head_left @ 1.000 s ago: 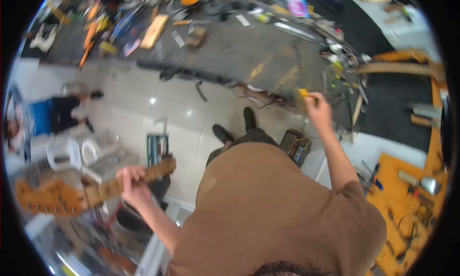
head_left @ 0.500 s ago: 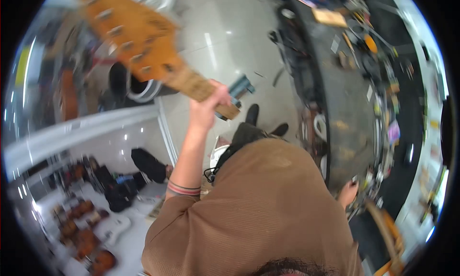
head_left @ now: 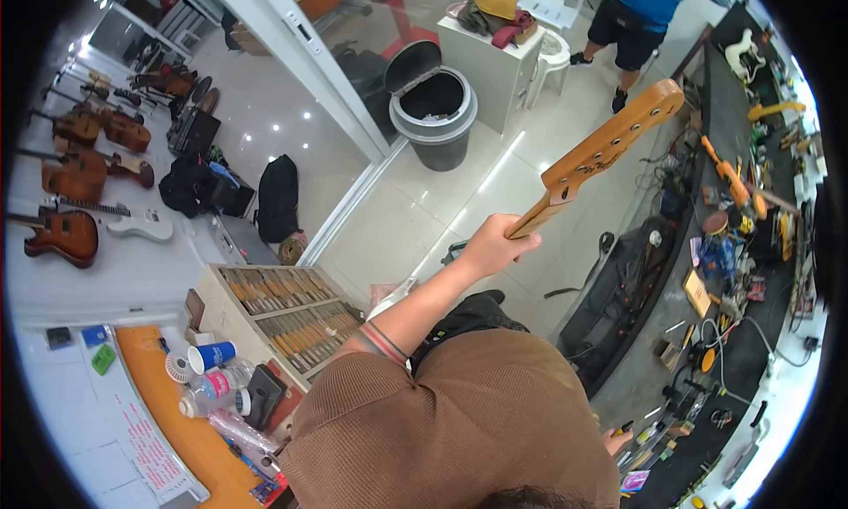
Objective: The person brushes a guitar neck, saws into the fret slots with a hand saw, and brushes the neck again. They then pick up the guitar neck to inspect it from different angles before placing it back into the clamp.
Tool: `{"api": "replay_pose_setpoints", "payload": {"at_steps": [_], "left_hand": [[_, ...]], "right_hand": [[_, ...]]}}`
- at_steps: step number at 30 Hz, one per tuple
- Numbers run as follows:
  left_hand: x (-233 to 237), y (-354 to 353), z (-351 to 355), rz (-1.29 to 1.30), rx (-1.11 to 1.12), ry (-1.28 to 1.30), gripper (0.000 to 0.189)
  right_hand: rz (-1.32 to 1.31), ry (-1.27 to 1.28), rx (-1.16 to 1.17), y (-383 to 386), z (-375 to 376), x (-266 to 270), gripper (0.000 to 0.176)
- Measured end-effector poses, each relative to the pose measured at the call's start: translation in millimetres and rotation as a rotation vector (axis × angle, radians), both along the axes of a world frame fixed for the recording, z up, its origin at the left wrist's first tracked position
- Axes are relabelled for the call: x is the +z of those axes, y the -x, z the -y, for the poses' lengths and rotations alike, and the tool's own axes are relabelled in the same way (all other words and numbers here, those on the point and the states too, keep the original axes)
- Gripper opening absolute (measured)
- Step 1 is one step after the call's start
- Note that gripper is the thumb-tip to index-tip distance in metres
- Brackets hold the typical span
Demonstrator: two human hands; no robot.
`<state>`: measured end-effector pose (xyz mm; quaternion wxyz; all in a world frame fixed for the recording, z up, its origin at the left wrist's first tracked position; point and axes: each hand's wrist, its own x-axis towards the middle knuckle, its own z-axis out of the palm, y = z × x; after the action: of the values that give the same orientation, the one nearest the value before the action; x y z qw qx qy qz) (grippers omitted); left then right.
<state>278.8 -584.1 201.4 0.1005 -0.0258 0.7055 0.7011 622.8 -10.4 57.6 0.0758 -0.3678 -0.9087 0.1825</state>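
Observation:
My left hand is wrapped round a wooden guitar neck, holding it out in front of my body above the tiled floor. The orange headstock with its row of metal tuner posts points up and to the right. A teal piece shows just behind my left wrist. Low at the right, my right hand is partly hidden by my brown shirt. Its fingers close on a small thing with a yellow and dark end, whose kind I cannot tell, at the edge of the cluttered workbench.
Along the right, the workbench bears tools, cables and guitar parts. A grey bin stands ahead, and a person in a blue shirt is beyond. A rack of files or blades sits left, near bottles and a blue cup. Guitars lie farther left.
The guitar neck has swung from upper left to upper right in my left hand. My view has turned, bringing the bin, the rack and the other person into sight.

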Motion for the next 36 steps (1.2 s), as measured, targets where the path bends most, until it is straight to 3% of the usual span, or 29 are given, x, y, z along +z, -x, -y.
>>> {"api": "replay_pose_setpoints", "payload": {"at_steps": [3,5,10,12,13,14,16,17,19,21,22,25,27,29,30,31,33,36], "left_hand": [[4,-3,12,-0.011,0.015,-0.026,0.03],[2,1,16,0.016,0.025,-0.102,0.032],[-9,8,17,0.031,0.001,-0.145,0.029],[-14,9,16,0.038,-0.014,-0.145,0.028],[-15,13,19,0.04,-0.043,-0.147,0.028],[-10,13,20,0.063,-0.047,-0.15,0.027],[-12,14,22,0.074,-0.033,-0.156,0.028],[-12,16,24,0.08,-0.037,-0.168,0.028],[-9,18,28,0.08,-0.002,-0.181,0.029],[-7,19,35,0.081,0.037,-0.196,0.03],[-8,21,41,0.092,0.032,-0.183,0.029],[-9,22,49,0.083,0.063,-0.124,0.028],[-8,22,52,0.061,0.129,-0.17,0.028],[-8,21,60,0.05,0.158,-0.145,0.029],[-7,20,63,0.035,0.167,-0.12,0.029],[-5,19,65,0.044,0.172,-0.118,0.029],[1,21,70,0.066,0.186,-0.05,0.029],[-6,30,70,0.067,0.209,-0.083,0.027]], "right_hand": [[-0.078,-0.068,0.157,10,-5,-18,0.049],[0.044,0.122,0.099,16,-4,-34,0.051],[0.247,0.136,0.068,14,-20,-86,0.046],[0.114,0.447,0.172,28,-23,-85,0.038],[0.117,0.462,0.201,60,-4,-61,0.032],[0.126,0.477,0.222,92,15,-28,0.028],[-0.042,0.863,0.121,175,110,81,0.021],[-0.151,0.955,0.16,213,139,96,0.021],[-0.427,1.247,0.305,273,176,98,0.025],[-0.37,1.57,0.147,318,234,103,0.029],[-0.324,1.695,0.147,333,251,74,0.03],[0.107,1.71,0.182,328,280,25,0.026],[0.229,1.614,-0.013,298,238,-10,0.022],[0.111,1.72,-0.202,245,160,-45,0.018],[0.14,1.562,-0.288,215,103,-74,0.014],[0.261,1.209,-0.176,186,85,-35,0.016],[0.581,0.421,-0.015,155,55,-16,0.025],[0.432,0.267,0.427,98,-33,-100,0.044]]}}
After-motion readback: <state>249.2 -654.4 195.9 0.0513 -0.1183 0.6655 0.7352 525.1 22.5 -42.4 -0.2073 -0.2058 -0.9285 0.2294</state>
